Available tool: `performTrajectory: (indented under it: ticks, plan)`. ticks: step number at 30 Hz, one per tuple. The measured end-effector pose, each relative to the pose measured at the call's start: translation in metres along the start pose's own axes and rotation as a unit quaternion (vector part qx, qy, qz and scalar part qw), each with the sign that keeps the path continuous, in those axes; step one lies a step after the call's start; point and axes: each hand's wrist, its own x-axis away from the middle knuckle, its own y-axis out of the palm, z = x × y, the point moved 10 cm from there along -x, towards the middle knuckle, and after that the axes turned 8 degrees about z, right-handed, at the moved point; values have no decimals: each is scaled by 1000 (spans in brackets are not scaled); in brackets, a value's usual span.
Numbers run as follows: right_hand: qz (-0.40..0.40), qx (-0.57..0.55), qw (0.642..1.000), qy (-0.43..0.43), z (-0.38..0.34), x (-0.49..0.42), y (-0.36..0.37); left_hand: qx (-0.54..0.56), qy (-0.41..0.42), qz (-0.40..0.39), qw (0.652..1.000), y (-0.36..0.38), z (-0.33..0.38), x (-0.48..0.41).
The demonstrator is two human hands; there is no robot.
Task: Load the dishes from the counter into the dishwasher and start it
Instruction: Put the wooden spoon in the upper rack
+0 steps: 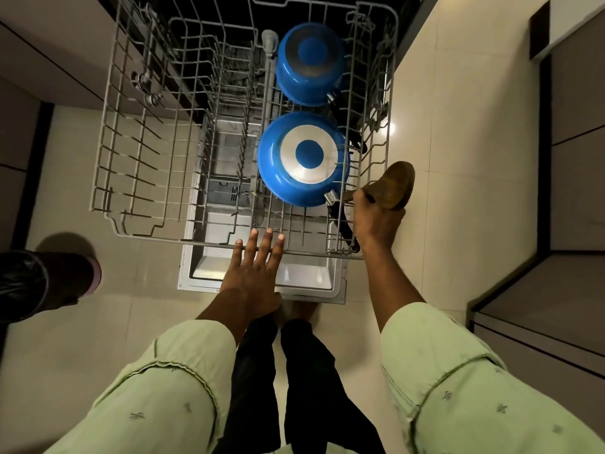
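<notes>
The grey wire dishwasher rack (108, 178) is pulled out over the open dishwasher door (304, 283). Two blue pans lie upside down in its right half: one at the back (309, 63), one nearer me (302, 158), each with a black handle pointing toward me. My left hand (253, 273) reaches forward with straight fingers over the rack's front rail. My right hand (376, 221) grips a brown wooden bowl (393, 185) at the rack's front right corner, just outside the wires.
The left half of the rack holds only upright tines. A dark bin with a black liner (42, 283) stands on the tiled floor to the left. Cabinet fronts (569, 126) line the right side. My feet stand just before the door.
</notes>
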Motion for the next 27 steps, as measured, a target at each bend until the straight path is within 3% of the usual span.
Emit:
performTrajectory:
  ticks: [5, 14, 27]
  plan:
    - [-67, 38, 996, -42, -8, 11, 13, -1, 2, -3, 1000, 0, -1, 0]
    - [-51, 123, 987, -92, 1, 23, 5, 1, 0, 1, 1000, 1, -1, -1]
    - [-96, 288, 938, -167, 18, 61, 19, 11, -2, -18, 1000, -1, -1, 0]
